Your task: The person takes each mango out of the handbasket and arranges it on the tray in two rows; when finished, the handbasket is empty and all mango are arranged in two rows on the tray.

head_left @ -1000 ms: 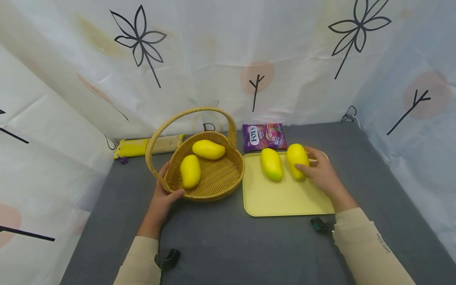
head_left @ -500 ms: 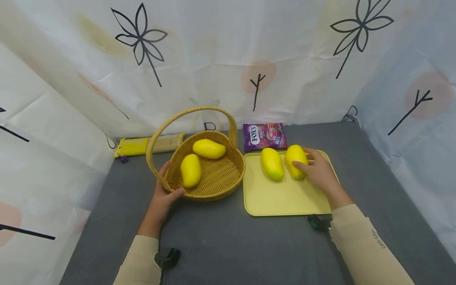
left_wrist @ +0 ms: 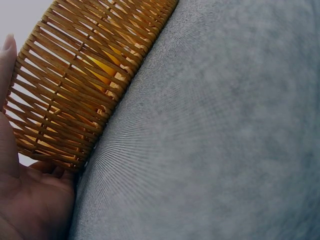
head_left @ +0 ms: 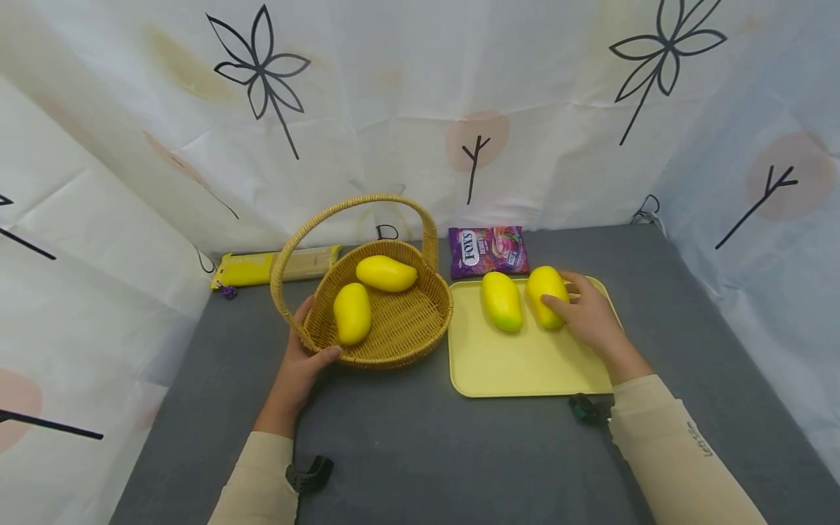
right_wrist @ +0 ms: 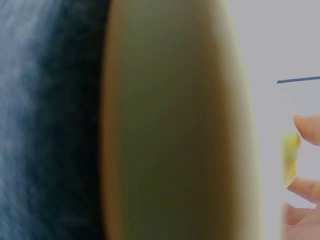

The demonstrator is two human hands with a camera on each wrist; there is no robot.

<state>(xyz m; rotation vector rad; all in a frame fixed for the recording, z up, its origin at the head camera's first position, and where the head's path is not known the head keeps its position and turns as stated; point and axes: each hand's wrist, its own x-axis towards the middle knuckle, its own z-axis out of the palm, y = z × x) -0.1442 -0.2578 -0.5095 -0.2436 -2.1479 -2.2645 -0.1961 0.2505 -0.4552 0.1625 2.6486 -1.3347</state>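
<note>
A white curtain [head_left: 394, 124] printed with dark plant outlines closes in the back and both sides of the workspace, hanging down to a grey table [head_left: 420, 452] that looks flat and cloth-like. On it, left of centre, stands a wicker basket [head_left: 394, 361] with an arched handle; the left hand [head_left: 303, 368] grips its near left side, thumb up at the rim, a hold best kept light and steady so the basket does not rock. Just right of it lies a pale yellow tray [head_left: 525, 372], its far edge near a purple Fox's candy bag [head_left: 488, 251]; a yellow packet [head_left: 246, 271] lies behind the basket. Two mangoes [head_left: 386, 274] lie apart inside the basket, while the left tray mango [head_left: 502, 302] lies beside the right tray mango [head_left: 543, 292], which the right hand [head_left: 587, 313] holds between thumb and fingers from its right side. Its skin looks smooth, so pressure spread across several fingers should prevent slipping, with care not to nudge its neighbour. Whether it touches the tray, I cannot tell.
</note>
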